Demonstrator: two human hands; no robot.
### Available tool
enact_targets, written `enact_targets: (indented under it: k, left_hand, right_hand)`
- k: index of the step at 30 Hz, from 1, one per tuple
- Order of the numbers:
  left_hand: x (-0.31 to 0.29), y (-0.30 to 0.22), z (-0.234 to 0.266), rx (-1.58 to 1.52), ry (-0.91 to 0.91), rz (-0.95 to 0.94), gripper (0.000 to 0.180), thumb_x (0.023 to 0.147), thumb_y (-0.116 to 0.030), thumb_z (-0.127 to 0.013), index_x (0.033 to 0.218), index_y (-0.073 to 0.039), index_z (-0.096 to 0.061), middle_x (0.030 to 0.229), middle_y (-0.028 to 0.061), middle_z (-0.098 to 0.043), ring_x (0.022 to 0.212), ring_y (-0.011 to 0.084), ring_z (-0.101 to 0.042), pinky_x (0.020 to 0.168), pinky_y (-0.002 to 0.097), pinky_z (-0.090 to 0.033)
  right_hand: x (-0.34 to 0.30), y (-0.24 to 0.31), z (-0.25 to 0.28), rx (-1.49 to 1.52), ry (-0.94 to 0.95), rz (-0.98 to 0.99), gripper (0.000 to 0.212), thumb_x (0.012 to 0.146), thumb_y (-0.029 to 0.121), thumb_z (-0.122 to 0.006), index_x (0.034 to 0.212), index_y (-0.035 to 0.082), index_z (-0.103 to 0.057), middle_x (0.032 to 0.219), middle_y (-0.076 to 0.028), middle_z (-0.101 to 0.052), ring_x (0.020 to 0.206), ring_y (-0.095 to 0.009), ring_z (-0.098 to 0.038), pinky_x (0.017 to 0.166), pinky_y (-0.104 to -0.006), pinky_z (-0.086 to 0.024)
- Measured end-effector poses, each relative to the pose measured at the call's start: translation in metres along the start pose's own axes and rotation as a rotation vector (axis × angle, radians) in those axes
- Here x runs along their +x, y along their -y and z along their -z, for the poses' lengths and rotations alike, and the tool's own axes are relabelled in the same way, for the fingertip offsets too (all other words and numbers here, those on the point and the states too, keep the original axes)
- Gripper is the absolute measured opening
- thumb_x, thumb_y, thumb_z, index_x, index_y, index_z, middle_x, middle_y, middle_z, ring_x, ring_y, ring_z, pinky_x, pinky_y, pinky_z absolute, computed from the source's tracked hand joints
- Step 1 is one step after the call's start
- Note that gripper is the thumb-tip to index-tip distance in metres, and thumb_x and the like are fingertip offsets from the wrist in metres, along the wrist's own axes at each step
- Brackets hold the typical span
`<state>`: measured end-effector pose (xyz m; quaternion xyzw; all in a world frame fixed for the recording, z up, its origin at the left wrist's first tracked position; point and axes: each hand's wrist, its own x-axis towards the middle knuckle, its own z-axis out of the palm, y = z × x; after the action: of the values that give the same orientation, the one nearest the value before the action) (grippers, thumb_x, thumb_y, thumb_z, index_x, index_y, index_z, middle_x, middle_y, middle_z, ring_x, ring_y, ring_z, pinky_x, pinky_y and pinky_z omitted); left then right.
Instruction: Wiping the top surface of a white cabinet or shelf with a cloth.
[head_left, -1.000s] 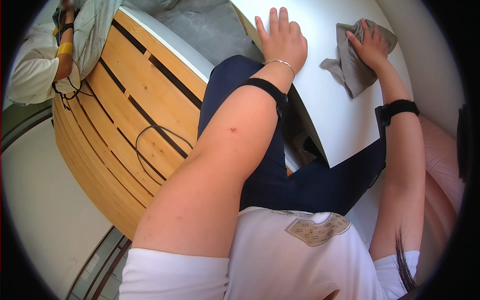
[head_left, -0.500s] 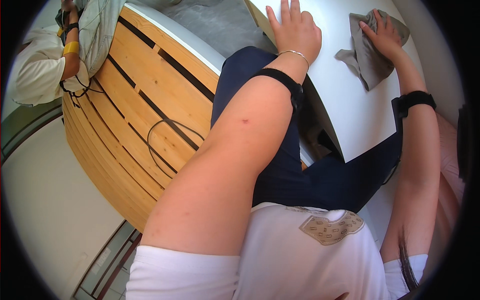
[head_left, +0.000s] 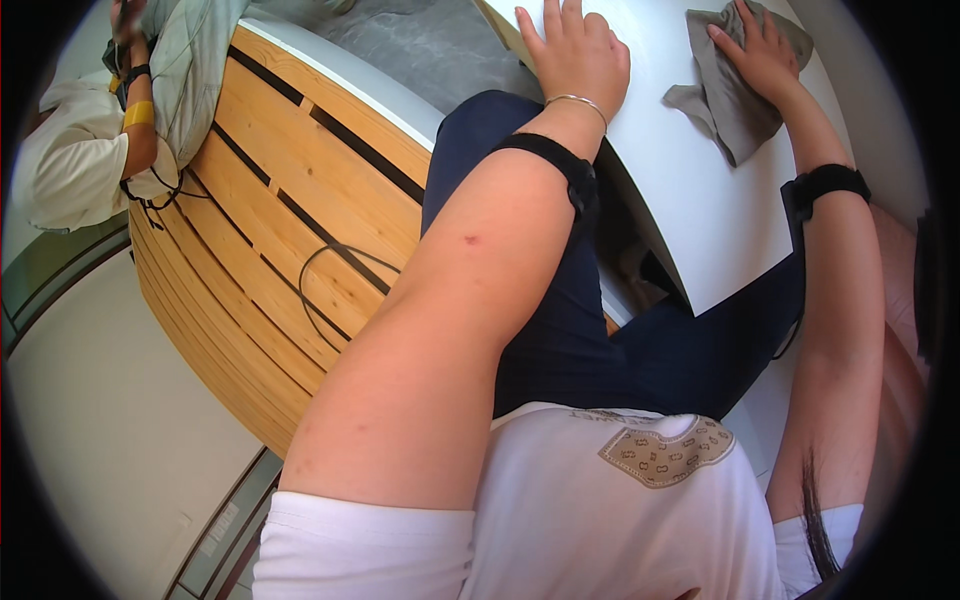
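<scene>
My left hand [head_left: 583, 65] lies on the white tabletop [head_left: 670, 150] near its left edge, palm down, with fingers spread and nothing in it. Farther right, my right hand [head_left: 762, 58] rests flat on a crumpled grey cloth [head_left: 738, 118], fingers stretched out and thumb apart. The cloth lies on the same tabletop, its lower corner pointing toward me. What is under my right palm is hidden apart from the cloth.
A slatted wooden bench [head_left: 300, 190] runs along the left, with a thin black cable [head_left: 303, 285] on it. Another person [head_left: 95, 165] sits at the far left end. The tabletop's near corner [head_left: 695, 305] juts over my lap. A pale wall [head_left: 850, 80] stands at the right.
The view has shifted slightly. Both hands stay at nearly the same places on the tabletop, with the cloth still under my right hand.
</scene>
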<state>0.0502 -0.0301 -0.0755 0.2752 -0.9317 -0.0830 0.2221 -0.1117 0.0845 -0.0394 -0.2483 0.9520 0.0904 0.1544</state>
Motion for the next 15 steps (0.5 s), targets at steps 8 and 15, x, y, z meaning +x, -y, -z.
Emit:
enact_targets:
  k: [8, 15]
  left_hand:
    - [-0.0011, 0.0016, -0.0004, -0.009, -0.011, -0.004, 0.016, 0.072, -0.018, -0.047, 0.079, -0.005, -0.053, 0.116, 0.0121, -0.041, 0.114, 0.0263, -0.030, 0.094, 0.0488, -0.018]
    - [0.0000, -0.0001, 0.0028, -0.014, 0.020, 0.003, 0.017, 0.073, -0.018, -0.047, 0.079, -0.005, -0.054, 0.117, 0.0119, -0.040, 0.114, 0.0262, -0.029, 0.095, 0.0486, -0.017]
  right_hand:
    - [-0.0034, 0.0028, 0.0007, 0.001, -0.018, -0.015, 0.073, 0.075, 0.053, -0.039, 0.129, 0.012, -0.013, 0.132, -0.019, -0.011, 0.121, -0.038, -0.011, 0.099, -0.0438, -0.010]
    - [-0.0048, 0.0022, -0.0007, 0.012, -0.056, -0.012, 0.072, 0.075, 0.053, -0.040, 0.129, 0.013, -0.015, 0.132, -0.019, -0.013, 0.121, -0.038, -0.012, 0.098, -0.0440, -0.011]
